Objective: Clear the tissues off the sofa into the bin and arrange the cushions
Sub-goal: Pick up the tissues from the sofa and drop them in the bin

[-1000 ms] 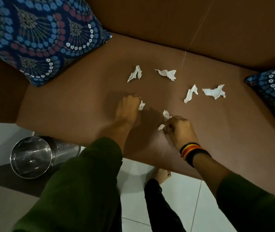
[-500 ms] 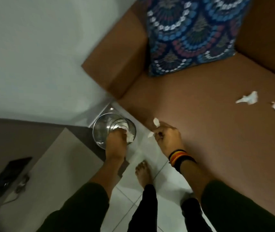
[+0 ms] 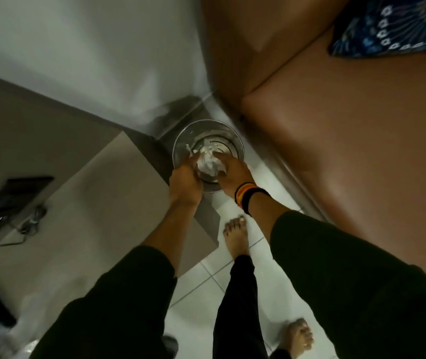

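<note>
The round metal bin [image 3: 208, 124] stands on the floor by the left end of the brown sofa [image 3: 349, 156]. Both my hands are over its mouth. My left hand [image 3: 184, 181] and my right hand [image 3: 232, 174], which wears a striped wristband, press together on a white wad of tissue [image 3: 208, 163] between them. The picture is blurred there, so the fingers are hard to make out. A blue patterned cushion [image 3: 393, 24] leans in the sofa's far corner. The other tissues on the seat are out of view.
A low beige cabinet top [image 3: 77, 208] juts in beside the bin on the left, with a dark device and cables [image 3: 9, 200] on it. A white wall [image 3: 90, 47] is behind. My bare feet [image 3: 235, 235] stand on white tiles next to the sofa front.
I have turned from the sofa seat to the bin. My right hand has come from the seat edge to join the left over the bin, both with tissue.
</note>
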A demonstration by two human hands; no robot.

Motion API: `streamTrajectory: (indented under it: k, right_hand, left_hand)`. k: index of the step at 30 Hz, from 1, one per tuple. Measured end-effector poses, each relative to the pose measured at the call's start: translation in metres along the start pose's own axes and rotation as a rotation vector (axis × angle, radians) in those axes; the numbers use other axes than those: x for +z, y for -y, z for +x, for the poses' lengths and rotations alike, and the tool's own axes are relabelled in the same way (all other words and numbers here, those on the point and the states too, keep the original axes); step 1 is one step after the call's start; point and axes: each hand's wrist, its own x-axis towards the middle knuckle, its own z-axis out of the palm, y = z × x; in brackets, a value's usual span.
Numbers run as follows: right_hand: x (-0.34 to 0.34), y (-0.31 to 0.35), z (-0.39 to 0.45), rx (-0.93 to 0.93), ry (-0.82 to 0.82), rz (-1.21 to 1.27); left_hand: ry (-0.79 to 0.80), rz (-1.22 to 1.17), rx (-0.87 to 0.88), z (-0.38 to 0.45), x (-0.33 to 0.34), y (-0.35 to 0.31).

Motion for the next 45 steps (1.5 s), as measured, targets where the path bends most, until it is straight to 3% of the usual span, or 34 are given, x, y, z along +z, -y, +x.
streamTrajectory:
  k: [4,8,11,15,20,25,32,35,37,41,45]
  right_hand:
    - [-0.034,-0.015,-0.055,-0.141,-0.189,-0.107]
    - [-0.103,-0.043,-0.115,-0.206,-0.468,-0.382]
    - [-0.172,-0.082,-0.16,-0.067,-0.619,-0.403]
    - [-0.259,-0.153,-0.212,0.164,-0.723,-0.322]
    - [-0.34,-0.241,-0.241,0.325,-0.873,-0.233]
    - [-0.413,-0.32,-0.233,0.284,-0.889,-0.253]
    - [-0.471,-0.353,-0.2,0.15,-0.585,-0.515]
    - [-0.462,-0.36,-0.217,0.133,-0.458,-0.537]
    - [-0.453,-0.376,-0.242,0.167,-0.524,-0.414]
    - [-0.452,-0.43,-0.307,0.388,-0.802,-0.014]
    - [-0.469,-0.478,-0.347,0.496,-0.799,0.055]
  left_hand:
    - [0.07,0.157,0.145,-0.031,-0.006,-0.027]
    - [0.041,0.401,0.531,-0.062,0.01,-0.099]
    - [0.099,0.33,0.814,-0.083,0.039,-0.178]
    - [0.171,0.39,1.034,-0.111,0.099,-0.274]
    - [0.28,0.513,1.083,-0.136,0.177,-0.369]
    - [0.281,0.647,1.181,-0.141,0.259,-0.437]
    - [0.303,0.865,1.229,-0.134,0.312,-0.465]
    - [0.316,0.764,1.017,-0.154,0.313,-0.461]
    - [0.427,0.747,0.956,-0.179,0.314,-0.465]
    - [0.653,0.685,1.24,-0.236,0.342,-0.48]
    - [0.694,0.756,1.223,-0.289,0.391,-0.505]
